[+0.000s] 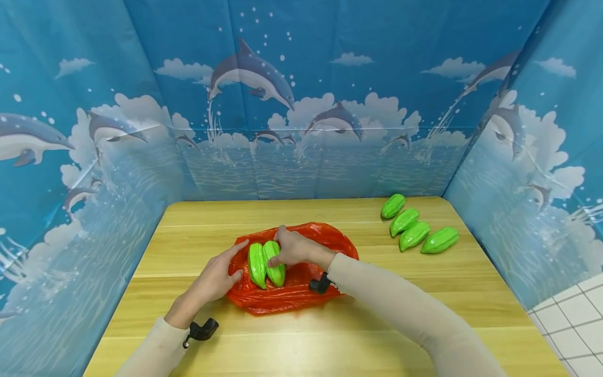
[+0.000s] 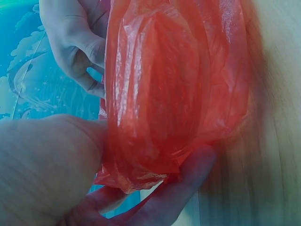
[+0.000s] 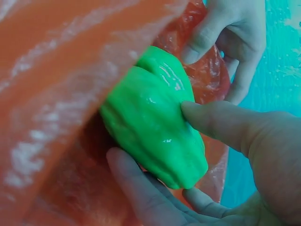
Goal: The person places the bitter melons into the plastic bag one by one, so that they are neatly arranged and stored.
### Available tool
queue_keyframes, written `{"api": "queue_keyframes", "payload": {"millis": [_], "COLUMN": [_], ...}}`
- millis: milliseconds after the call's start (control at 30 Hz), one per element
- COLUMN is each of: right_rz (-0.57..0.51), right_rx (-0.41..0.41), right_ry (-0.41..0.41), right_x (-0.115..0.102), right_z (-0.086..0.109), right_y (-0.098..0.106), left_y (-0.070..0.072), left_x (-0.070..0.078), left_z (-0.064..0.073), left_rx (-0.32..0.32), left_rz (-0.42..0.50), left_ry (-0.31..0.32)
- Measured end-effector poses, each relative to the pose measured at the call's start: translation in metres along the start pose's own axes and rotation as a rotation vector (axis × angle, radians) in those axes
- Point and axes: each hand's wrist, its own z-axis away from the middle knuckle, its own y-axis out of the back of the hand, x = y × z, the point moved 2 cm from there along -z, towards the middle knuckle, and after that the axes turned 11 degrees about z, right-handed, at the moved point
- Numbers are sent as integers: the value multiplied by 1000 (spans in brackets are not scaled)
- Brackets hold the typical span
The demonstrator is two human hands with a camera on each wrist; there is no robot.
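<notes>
Left hand gripped thin red bag at left edge. Right hand, half-curled, held green fruit: seemingly stiff, slippery; mid-body grip judged best.

Two cream-sleeved forearms slant inward over the pale wood-grain table, wrists bare. The bare left hand, nearer the left edge, grips with its thumb and forefinger spread apart; the bare right hand, closer to the far edge, curls its thumb and fingers in a grasp.
</notes>
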Motion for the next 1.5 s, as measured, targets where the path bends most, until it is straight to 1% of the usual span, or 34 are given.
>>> {"api": "queue_keyframes", "payload": {"millis": [133, 300, 467, 733, 900, 1167, 1500], "right_rz": [-34, -78, -80, -95, -79, -11, 1], "right_rx": [2, 3, 7, 20, 30, 70, 140], "right_ry": [-15, -10, 11, 17, 26, 46, 98], "right_x": [4, 8, 12, 16, 21, 21, 27], "right_z": [0, 2, 7, 15, 18, 29, 45], "right_y": [-3, -3, 0, 2, 3, 10, 18], "left_y": [-1, -1, 0, -1, -1, -1, -3], "left_x": [2, 2, 1, 0, 1, 1, 1], "left_z": [0, 0, 0, 2, 2, 4, 4], "left_rx": [5, 8, 9, 9, 6, 8, 6], "left_rz": [-3, -1, -10, -18, -19, -23, -9], "left_ry": [-7, -8, -11, -13, -12, -12, -5]}}
